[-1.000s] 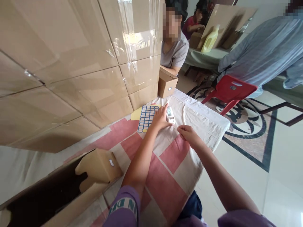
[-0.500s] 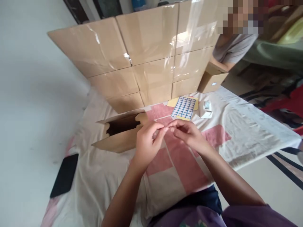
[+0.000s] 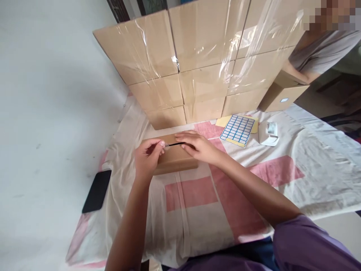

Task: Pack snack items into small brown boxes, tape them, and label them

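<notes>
A small brown cardboard box (image 3: 176, 162) lies on the cloth in front of me, its top flaps down with a dark seam between them. My right hand (image 3: 198, 146) rests flat on the box top, fingers stretched along the seam. My left hand (image 3: 147, 157) is at the box's left end, thumb and fingers pinched together right at the seam; whatever is in the pinch is too small to make out. A sheet of blue-edged stickers (image 3: 237, 130) lies on yellow paper beyond my right hand.
A wall of film-wrapped cartons (image 3: 203, 56) stands behind the box. A white device (image 3: 269, 132) lies right of the stickers. Another person's arm rests on a small carton (image 3: 283, 96) at the far right. A black phone (image 3: 97, 191) lies at the left table edge.
The box, open and further left before, now lies shut under my hands. Both hands have moved from a mid-air pinch down onto its top. The view has swung left.
</notes>
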`<state>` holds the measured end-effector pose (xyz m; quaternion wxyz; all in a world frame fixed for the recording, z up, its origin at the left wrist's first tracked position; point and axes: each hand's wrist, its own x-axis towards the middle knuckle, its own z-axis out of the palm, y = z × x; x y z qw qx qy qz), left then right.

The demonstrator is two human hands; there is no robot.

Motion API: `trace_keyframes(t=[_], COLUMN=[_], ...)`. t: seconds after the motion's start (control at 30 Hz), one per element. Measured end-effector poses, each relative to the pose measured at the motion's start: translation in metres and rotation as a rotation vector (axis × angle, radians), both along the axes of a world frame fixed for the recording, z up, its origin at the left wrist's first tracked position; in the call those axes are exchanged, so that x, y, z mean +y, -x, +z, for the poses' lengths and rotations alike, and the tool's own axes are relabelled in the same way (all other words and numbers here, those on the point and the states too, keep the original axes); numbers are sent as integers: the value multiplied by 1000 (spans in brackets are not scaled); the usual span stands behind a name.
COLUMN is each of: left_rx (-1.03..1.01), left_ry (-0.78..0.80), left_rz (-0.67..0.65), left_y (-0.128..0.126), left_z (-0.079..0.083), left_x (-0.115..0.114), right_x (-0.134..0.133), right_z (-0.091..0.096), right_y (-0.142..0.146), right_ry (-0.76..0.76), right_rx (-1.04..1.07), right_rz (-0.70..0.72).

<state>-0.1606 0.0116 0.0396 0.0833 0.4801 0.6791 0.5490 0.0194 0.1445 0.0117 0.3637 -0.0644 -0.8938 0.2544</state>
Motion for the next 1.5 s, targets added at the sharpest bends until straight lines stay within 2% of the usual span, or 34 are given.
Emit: trace_keyframes(t=[0.07, 0.2, 0.3, 0.37, 0.7, 0.9, 1.0, 1.13, 1.23, 1.27, 1.3, 1.37, 1.4, 1.43, 1.47, 1.5], left_rx=[-13, 134, 220, 240, 304, 559, 575, 574, 600, 632, 671, 732, 736, 698, 642, 599], left_ry=[41, 327, 467, 525, 636, 706, 715, 755, 727, 660, 567, 306, 201, 67, -16, 8], left_rz=[-27, -200, -317, -345, -233, -35, -17, 8, 52, 97, 156, 256, 243, 147, -20, -223], left_y=[2, 17, 28, 32, 32, 38, 45, 53, 45, 36, 22, -18, -43, -71, -100, -127], left_z=[8, 26, 29, 28, 28, 23, 14, 9, 19, 24, 29, 32, 29, 23, 12, -2], left_x=[-1, 6, 17, 22, 23, 26, 31, 38, 35, 31, 27, 18, 17, 19, 26, 38], right_x=[0, -1, -2, -2, -1, 1, -1, 2, 17, 25, 34, 51, 57, 63, 66, 68], right_z=[-4, -5, -6, -7, -10, -10, -9, -3, -5, -9, -14, -28, -36, -43, -49, -54], right_y=[-5, -8, -7, -6, -5, -7, -5, -14, -46, -63, -81, -120, -138, -154, -167, -177], right_ry=[-35, -27, -6, -16, -44, -73, -61, 2, 176, 258, 345, 521, 618, 721, 828, 930], right_rx=[-41, -76, -77, -85, -69, -79, -88, -92, -50, -38, -27, -4, 16, 38, 65, 96], right_rz=[20, 23, 6, 5, 0, -1, 4, 77, 180, 148, 54, -306, -525, -713, -861, -954])
